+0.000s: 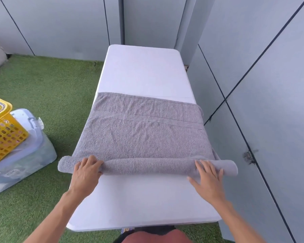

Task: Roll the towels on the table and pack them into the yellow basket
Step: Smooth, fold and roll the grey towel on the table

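Left hand [86,170] grips the grey towel's [144,135] rolled edge; right hand [207,176] presses it, fingers spread. Both should roll evenly along the bench [142,71].

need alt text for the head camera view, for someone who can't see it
Two bare hands roll a grey towel away from the viewer on a white table: the left hand curls over the rolled part near its left end and the right hand presses flatter near its right end. A yellow basket sits on a clear plastic bin on green turf at left.

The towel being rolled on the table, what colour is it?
Grey towel, seen in the head view.
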### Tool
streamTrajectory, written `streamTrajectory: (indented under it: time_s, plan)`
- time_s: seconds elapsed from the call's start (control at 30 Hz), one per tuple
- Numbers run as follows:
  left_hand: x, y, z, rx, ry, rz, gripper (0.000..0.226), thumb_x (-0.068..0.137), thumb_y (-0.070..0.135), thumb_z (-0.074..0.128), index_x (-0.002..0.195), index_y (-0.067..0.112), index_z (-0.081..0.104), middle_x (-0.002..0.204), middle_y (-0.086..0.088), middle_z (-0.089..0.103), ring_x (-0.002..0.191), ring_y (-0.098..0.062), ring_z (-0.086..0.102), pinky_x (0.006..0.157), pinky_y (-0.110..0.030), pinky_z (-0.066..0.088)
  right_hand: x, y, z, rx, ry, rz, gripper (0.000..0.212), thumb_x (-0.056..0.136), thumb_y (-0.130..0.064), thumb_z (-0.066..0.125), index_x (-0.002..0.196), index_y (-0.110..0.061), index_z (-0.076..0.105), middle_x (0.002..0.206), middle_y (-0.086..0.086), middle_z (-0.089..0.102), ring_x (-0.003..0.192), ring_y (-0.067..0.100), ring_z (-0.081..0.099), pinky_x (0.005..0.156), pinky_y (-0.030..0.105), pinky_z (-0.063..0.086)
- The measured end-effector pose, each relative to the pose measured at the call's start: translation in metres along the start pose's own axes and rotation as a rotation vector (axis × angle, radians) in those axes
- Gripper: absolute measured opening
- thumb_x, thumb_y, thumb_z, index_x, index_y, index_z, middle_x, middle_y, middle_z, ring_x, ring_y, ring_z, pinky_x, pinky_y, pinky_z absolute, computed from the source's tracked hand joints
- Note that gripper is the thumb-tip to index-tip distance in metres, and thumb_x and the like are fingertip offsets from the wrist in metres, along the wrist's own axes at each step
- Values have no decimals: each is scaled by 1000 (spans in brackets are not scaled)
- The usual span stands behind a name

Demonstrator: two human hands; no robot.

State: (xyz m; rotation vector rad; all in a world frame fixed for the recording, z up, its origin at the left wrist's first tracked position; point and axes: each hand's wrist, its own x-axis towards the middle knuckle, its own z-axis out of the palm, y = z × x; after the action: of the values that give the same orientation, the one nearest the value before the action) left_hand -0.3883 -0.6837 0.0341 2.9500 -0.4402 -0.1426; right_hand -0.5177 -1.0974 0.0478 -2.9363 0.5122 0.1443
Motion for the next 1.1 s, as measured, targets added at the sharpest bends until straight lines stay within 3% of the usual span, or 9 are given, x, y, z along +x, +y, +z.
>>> streamTrajectory:
  time_s: [0.13, 0.3, 0.4, 0.5, 0.6, 0.7, 0.8, 0.97, 1.1]
  plan:
    - [6, -2, -8, 18, -80, 10, 33, 88, 27, 64, 121, 25, 60, 111, 3, 56, 111, -23, 53, 95, -39, 38, 4, -1, -6, -48, -77, 51, 57, 87, -36, 63, 138, -27, 41, 131, -7, 46, 131, 19, 34, 108, 59, 21]
    - [48, -11, -37, 49, -595, 81, 25, 97, 25, 47, 121, 22, 55, 117, -2, 51, 115, -22, 52, 97, -38, 40, 1, -2, -6, -99, -70, 72, 52, 81, -38, 68, 129, -30, 49, 119, -8, 50, 119, 18, 42, 91, 49, 34]
    - [49, -14, -25, -197, -221, 22, 31, 94, 12, 50, 121, 22, 60, 109, -3, 53, 100, -27, 56, 87, -44, 46, -12, 0, 4, -108, -3, 61, 58, 70, -35, 78, 122, -29, 53, 112, -9, 54, 108, 19, 44, 82, 50, 39]
    - [17, -9, -8, -171, 161, 54, 29, 92, 34, 49, 114, 22, 64, 108, 0, 57, 100, -28, 54, 86, -43, 44, -12, -1, 6, -108, 18, 71, 57, 69, -31, 78, 121, -29, 54, 112, -8, 55, 107, 19, 43, 81, 52, 40]
    - [-6, -11, 10, -88, 119, 191, 59, 83, 47, 63, 131, 15, 52, 124, -3, 54, 115, -27, 52, 105, -46, 34, -8, -2, 6, -120, -4, 77, 53, 76, -31, 73, 124, -29, 51, 117, -8, 53, 113, 20, 42, 90, 57, 37]
    - [0, -12, 11, -31, 93, 114, 63, 68, 22, 83, 124, 17, 55, 115, -1, 58, 107, -27, 56, 95, -43, 40, -5, -2, 2, -95, -44, 78, 50, 87, -32, 62, 135, -29, 44, 127, -10, 50, 126, 19, 37, 103, 60, 24]
    - [5, -7, 0, 26, 18, 75, 47, 72, 16, 79, 115, 21, 59, 103, 5, 61, 103, -24, 59, 87, -40, 42, 0, 3, -8, -60, -104, 67, 47, 94, -36, 52, 138, -30, 38, 133, -11, 47, 132, 16, 32, 108, 56, 20]
    - [24, -19, -21, -96, -371, 49, 37, 91, 26, 58, 128, 27, 53, 119, 6, 56, 116, -18, 53, 96, -34, 39, 17, 23, -28, 75, -401, 87, 52, 88, -44, 59, 136, -35, 42, 138, -8, 49, 133, 18, 39, 108, 47, 28]
    - [22, -14, -8, -214, 20, 47, 33, 95, 24, 52, 126, 18, 60, 117, -3, 60, 110, -32, 58, 97, -43, 40, 31, 22, -25, 484, -49, 165, 50, 86, -31, 65, 133, -19, 50, 131, 10, 52, 127, 28, 45, 106, 41, 34]
